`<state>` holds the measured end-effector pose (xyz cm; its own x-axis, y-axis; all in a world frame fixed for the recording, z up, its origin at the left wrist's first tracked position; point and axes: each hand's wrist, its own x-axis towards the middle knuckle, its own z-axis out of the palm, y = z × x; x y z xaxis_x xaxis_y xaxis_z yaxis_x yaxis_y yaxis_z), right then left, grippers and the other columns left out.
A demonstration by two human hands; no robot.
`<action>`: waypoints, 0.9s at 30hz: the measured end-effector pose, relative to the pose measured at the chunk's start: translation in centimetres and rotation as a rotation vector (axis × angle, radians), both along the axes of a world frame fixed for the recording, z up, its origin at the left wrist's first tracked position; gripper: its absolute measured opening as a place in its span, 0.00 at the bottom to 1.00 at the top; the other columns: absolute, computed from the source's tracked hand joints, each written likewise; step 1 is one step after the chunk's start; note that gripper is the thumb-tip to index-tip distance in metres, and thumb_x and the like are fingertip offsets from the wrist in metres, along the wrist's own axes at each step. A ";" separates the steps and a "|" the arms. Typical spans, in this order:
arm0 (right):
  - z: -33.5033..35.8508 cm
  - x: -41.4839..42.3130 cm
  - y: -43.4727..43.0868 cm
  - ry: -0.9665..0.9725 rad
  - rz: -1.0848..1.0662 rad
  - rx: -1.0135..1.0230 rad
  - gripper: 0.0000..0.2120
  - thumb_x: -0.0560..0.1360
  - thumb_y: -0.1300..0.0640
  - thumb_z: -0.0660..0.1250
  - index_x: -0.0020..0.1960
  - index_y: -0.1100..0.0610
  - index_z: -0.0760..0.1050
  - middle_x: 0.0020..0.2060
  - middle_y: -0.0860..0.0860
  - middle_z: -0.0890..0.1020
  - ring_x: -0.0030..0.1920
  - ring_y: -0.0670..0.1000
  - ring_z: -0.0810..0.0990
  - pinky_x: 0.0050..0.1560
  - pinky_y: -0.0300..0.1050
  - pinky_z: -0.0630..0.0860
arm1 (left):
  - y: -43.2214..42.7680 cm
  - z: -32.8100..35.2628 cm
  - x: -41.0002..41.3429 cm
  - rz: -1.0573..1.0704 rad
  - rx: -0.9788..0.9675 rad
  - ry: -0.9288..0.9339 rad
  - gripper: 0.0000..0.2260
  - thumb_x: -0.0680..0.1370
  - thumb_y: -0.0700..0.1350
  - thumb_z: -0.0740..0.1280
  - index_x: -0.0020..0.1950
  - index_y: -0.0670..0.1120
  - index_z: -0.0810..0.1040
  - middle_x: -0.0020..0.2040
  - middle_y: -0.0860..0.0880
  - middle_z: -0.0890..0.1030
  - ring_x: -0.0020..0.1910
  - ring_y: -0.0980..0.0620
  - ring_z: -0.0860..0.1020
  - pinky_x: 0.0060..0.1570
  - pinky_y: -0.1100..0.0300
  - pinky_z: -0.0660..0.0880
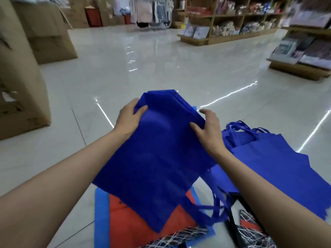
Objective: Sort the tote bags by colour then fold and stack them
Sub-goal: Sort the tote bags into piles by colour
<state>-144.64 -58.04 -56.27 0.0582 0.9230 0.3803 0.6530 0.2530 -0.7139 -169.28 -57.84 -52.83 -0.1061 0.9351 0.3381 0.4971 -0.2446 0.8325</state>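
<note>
Left fingers (132, 103) curled round the upper left edge of a thick bundle of blue tote bags (154, 158), thumb pressed flat on the top face, fingertips hidden behind the cloth. Clamped, not spread. Left hand (128, 119) just left of centre frame.

Right fingers (206, 111) hooked over the bundle's right edge, thumb lying on the top face, forefinger raised a little above the layered edges. Also a grip, looser in look. Right hand (209, 129) just right of centre.

Bundle held between both hands at the middle of the frame, tilted, far corner up, near corner drooping toward the bottom. Handles (211, 212) dangling from its lower right.

Beside it at right, a second pile of blue bags (268, 158) lying spread out, loops bunched at its upper end, partly under the right forearm.

Beneath the bundle at bottom centre, a red bag (129, 222) on top of a light blue bag (101, 212). At bottom right, a black patterned bag (250, 230) with white crossing lines.

All on or over a glossy pale tiled floor (143, 59). Cardboard boxes (18, 77) along the left edge. Wooden shelves (223, 24) of goods at upper right, a clothes rack (152, 11) at top centre, both blurred.
</note>
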 end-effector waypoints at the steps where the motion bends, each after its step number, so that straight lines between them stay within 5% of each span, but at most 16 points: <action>1: 0.3 -0.3 -0.4 0.055 -0.032 0.060 0.21 0.75 0.57 0.68 0.66 0.59 0.68 0.60 0.52 0.73 0.60 0.52 0.71 0.57 0.38 0.66 | 0.1 1.0 -0.2 0.023 0.025 -0.051 0.08 0.79 0.46 0.63 0.49 0.42 0.76 0.43 0.49 0.79 0.43 0.49 0.77 0.50 0.50 0.74; 6: -2.6 -1.4 -2.6 0.090 -0.305 0.211 0.18 0.75 0.60 0.67 0.63 0.61 0.70 0.66 0.56 0.69 0.67 0.52 0.65 0.66 0.48 0.63 | 0.7 2.9 -1.0 0.111 0.050 -0.338 0.05 0.79 0.45 0.63 0.44 0.47 0.75 0.43 0.47 0.79 0.43 0.50 0.76 0.47 0.53 0.75; 10: -6.4 -1.4 -4.0 0.367 -0.336 -0.169 0.13 0.78 0.57 0.63 0.60 0.59 0.70 0.60 0.55 0.73 0.59 0.52 0.72 0.57 0.46 0.70 | 1.5 2.9 -2.2 0.367 -0.010 -0.734 0.06 0.78 0.44 0.63 0.41 0.49 0.74 0.40 0.50 0.76 0.41 0.49 0.74 0.45 0.54 0.74; 15: -11.3 -2.5 -5.4 0.188 -0.084 -0.756 0.09 0.76 0.52 0.64 0.44 0.58 0.72 0.43 0.56 0.80 0.42 0.55 0.79 0.44 0.47 0.74 | 1.0 -2.4 -4.7 0.722 -0.222 -1.069 0.08 0.77 0.45 0.64 0.55 0.45 0.76 0.44 0.52 0.78 0.41 0.48 0.76 0.48 0.53 0.77; 18: -14.4 -3.3 -6.8 0.297 -0.072 -0.875 0.11 0.78 0.51 0.63 0.43 0.57 0.70 0.45 0.57 0.79 0.44 0.57 0.79 0.43 0.47 0.73 | -1.4 -8.5 -6.1 0.868 -0.285 -1.101 0.11 0.78 0.44 0.63 0.60 0.44 0.75 0.45 0.50 0.78 0.36 0.51 0.74 0.43 0.56 0.74; 22: -17.9 -3.9 -8.6 0.929 -0.106 -1.094 0.09 0.78 0.55 0.66 0.56 0.53 0.71 0.51 0.51 0.78 0.46 0.52 0.78 0.36 0.42 0.75 | -6.4 -16.6 -6.5 0.806 -0.383 -1.018 0.11 0.79 0.40 0.64 0.61 0.44 0.74 0.56 0.46 0.78 0.41 0.50 0.76 0.44 0.52 0.78; 25: -21.9 -3.7 -9.2 0.750 -0.240 -1.019 0.31 0.62 0.62 0.74 0.63 0.63 0.69 0.55 0.57 0.79 0.46 0.55 0.78 0.43 0.48 0.78 | -10.7 -22.3 -6.8 0.735 -0.581 -1.051 0.17 0.78 0.37 0.64 0.67 0.43 0.70 0.60 0.45 0.76 0.53 0.45 0.76 0.46 0.49 0.76; 27: -23.0 -3.2 -9.6 0.521 -0.319 -0.924 0.31 0.65 0.65 0.72 0.64 0.64 0.65 0.55 0.58 0.78 0.51 0.57 0.78 0.53 0.52 0.76 | -13.5 -25.3 -7.7 0.759 -0.692 -0.995 0.18 0.77 0.38 0.66 0.67 0.41 0.70 0.63 0.43 0.75 0.58 0.41 0.75 0.50 0.48 0.74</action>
<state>-147.83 -67.60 -79.30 0.2966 0.7531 -0.5873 0.1576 -0.6451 -0.7476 -177.00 -71.36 -78.18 -0.5644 0.4887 -0.6653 -0.5300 0.4034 0.7459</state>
